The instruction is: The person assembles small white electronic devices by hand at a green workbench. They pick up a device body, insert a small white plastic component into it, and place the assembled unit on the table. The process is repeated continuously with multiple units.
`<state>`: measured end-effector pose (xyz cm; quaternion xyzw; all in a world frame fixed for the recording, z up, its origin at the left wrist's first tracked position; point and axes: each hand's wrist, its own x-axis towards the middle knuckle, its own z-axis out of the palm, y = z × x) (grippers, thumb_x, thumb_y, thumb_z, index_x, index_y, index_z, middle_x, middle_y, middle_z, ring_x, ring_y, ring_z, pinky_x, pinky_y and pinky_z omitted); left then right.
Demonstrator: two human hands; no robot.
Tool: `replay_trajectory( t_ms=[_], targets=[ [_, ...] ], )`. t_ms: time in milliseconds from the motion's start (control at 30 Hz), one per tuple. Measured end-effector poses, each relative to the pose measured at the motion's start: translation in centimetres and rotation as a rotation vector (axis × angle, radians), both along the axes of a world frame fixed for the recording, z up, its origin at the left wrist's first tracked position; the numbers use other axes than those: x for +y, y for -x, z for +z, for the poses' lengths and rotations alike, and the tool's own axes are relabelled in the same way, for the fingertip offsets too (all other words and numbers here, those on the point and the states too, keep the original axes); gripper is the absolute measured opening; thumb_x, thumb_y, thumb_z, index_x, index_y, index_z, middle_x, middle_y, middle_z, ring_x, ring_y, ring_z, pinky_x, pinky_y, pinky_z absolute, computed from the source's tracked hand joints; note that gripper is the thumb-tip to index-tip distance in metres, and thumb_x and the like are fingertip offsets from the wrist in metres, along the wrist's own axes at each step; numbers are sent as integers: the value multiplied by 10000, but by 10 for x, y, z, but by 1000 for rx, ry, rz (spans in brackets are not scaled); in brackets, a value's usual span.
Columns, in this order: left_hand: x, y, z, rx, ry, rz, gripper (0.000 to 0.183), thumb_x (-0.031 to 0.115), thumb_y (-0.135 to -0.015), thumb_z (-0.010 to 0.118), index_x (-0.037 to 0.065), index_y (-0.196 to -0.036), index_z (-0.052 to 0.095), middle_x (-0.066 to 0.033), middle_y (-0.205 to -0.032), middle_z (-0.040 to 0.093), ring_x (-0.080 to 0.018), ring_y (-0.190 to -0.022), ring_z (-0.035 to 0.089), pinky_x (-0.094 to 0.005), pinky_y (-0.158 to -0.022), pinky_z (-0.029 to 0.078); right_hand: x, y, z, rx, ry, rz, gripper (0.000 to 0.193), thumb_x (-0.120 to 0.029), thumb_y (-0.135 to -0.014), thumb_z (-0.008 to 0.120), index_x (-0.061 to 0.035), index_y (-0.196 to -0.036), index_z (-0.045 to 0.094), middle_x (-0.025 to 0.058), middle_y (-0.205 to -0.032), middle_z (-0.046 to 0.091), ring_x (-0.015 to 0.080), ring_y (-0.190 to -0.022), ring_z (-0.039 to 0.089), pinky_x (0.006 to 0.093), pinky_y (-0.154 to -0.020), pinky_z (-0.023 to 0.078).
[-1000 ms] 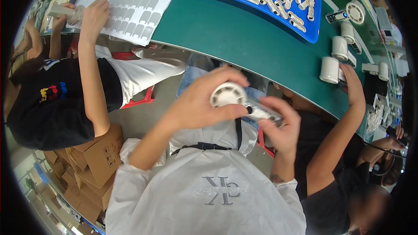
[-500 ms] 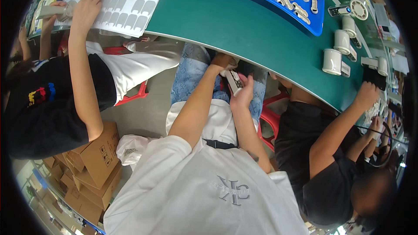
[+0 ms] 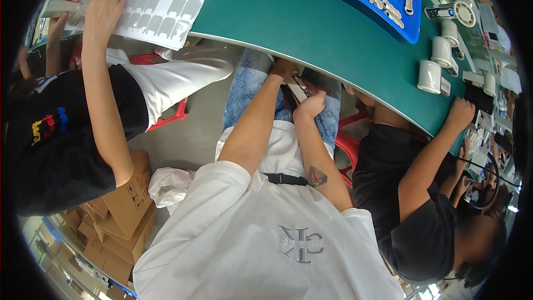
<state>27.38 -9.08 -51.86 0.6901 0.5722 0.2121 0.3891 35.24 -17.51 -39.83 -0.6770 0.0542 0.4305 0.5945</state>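
Low over my lap, beside the table's near edge, a narrow white plastic housing (image 3: 300, 90) with dark parts showing inside lies tilted between my hands. My right hand (image 3: 311, 105) is closed round its near right side, knuckles up. At the far end my left hand (image 3: 284, 68) is curled against the housing, its fingertips partly hidden in the shade by the table edge. Fine details of the housing are too small and dark to make out.
The green table (image 3: 288, 25) spans the front. On it are a blue tray (image 3: 412, 32) of small pale parts, several white cylindrical fan pieces (image 3: 430, 76) and a sheet of grey stickers (image 3: 161, 3). Co-workers sit at both sides. Cardboard boxes (image 3: 119, 194) and a white plastic bag (image 3: 169, 184) stand lower left.
My right hand has turned over and closed more round the housing, and its forearm has rolled. The housing has tilted with it. My left hand stays near the table edge.
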Motion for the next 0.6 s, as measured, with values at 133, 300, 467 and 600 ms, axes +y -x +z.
replay_trajectory(
  t_ms=[133,300,467,600],
  targets=[
    [4,3,4,21,84,-63,501,248,-795,734,23,-1232,638,-235,-1321,592,-385,-1261,544,-447,-1071,433,0,-10,-37,-98,17,-26,390,-252,-874,462,53,-886,704,132,-868,698,269,-714,675,360,-688,552],
    [16,26,48,293,198,-286,428,260,-814,723,12,-1160,679,-237,-1265,627,-374,-1214,584,-446,-1035,458,7,-9,-4,124,38,83,410,-294,-911,418,-11,-1137,610,184,-1119,656,387,-960,685,549,-723,614],
    [-27,32,67,183,-182,-12,350,309,-827,679,88,-1097,707,-187,-1090,705,-365,-1053,660,-433,-908,514,-5,-42,37,371,-44,514,453,-385,-958,508,-22,-1216,591,161,-1094,685,302,-953,701,431,-682,619],
    [-76,61,215,-473,338,320,440,229,-777,790,16,-1132,642,-125,-997,706,-241,-900,689,-347,-805,530,-26,-77,98,527,1,1273,478,-296,-986,583,-13,-1359,487,103,-1055,699,171,-784,694,295,-596,577]
  ],
)
